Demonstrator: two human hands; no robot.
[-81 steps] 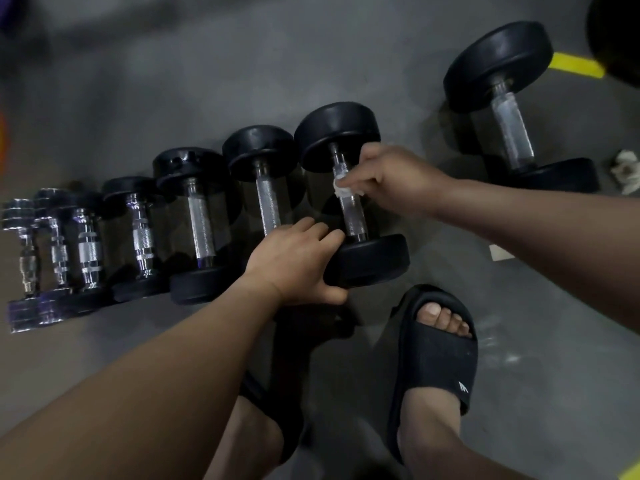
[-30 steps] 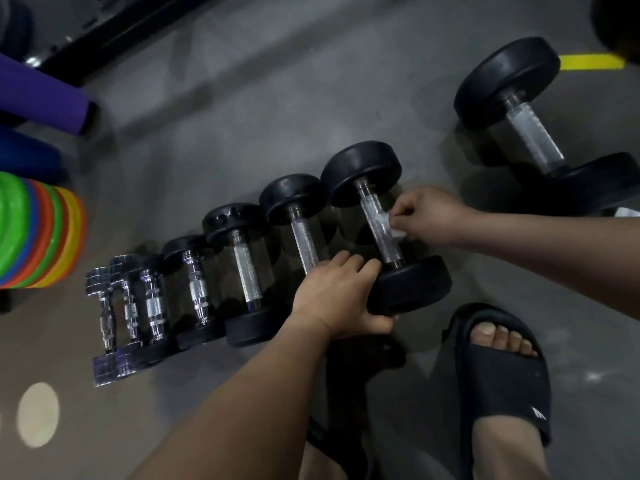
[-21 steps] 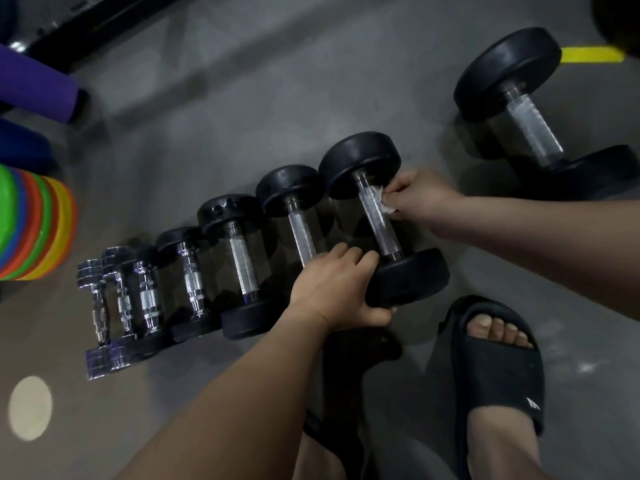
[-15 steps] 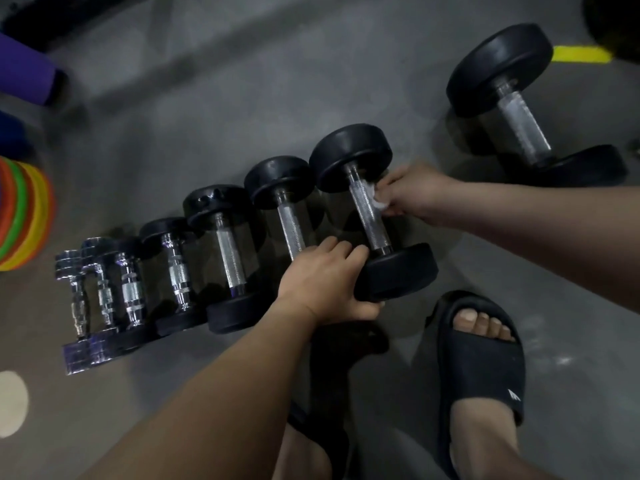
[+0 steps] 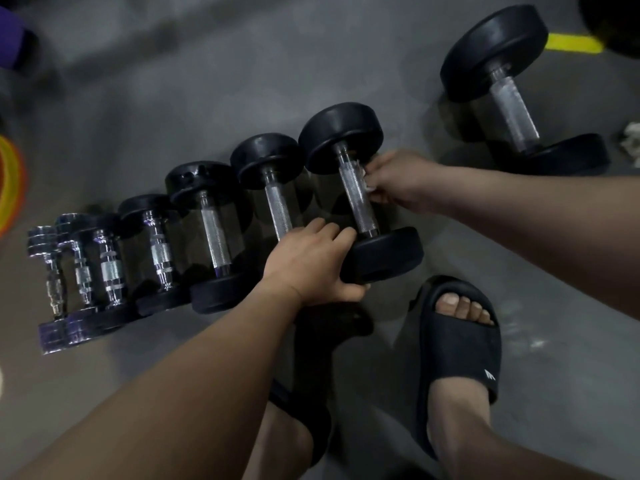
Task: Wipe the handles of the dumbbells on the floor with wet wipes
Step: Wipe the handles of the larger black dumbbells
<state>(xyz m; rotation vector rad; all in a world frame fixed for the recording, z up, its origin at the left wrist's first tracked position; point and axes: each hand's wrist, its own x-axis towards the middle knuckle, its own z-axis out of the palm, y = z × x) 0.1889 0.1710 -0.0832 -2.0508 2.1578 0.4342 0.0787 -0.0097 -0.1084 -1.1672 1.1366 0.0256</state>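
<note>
At the dumbbell [image 5: 384, 254] handle, right hand [image 5: 398, 181] fingers pinch the wet wipe [image 5: 365, 176]; left hand [image 5: 311, 261] grips its near head. White-logo sandal [image 5: 457, 348] beside it.

Only a white scrap of the wipe [image 5: 364, 174] shows; the rest is buried in the right hand's [image 5: 398, 181] pinch. The left hand [image 5: 311, 261], gripping the held dumbbell's [image 5: 356, 199] near head, covers the near end of the next dumbbell [image 5: 277, 206]. The left sandal [image 5: 311, 427] lies mostly under that forearm. The edges cut off a purple roll [image 5: 10, 39], coloured discs [image 5: 10, 181], a white rag [image 5: 632, 142] (crumpled, kind unclear) and a dark round shape [image 5: 613, 15]. The small chrome dumbbells [image 5: 52, 271] blur together.
</note>
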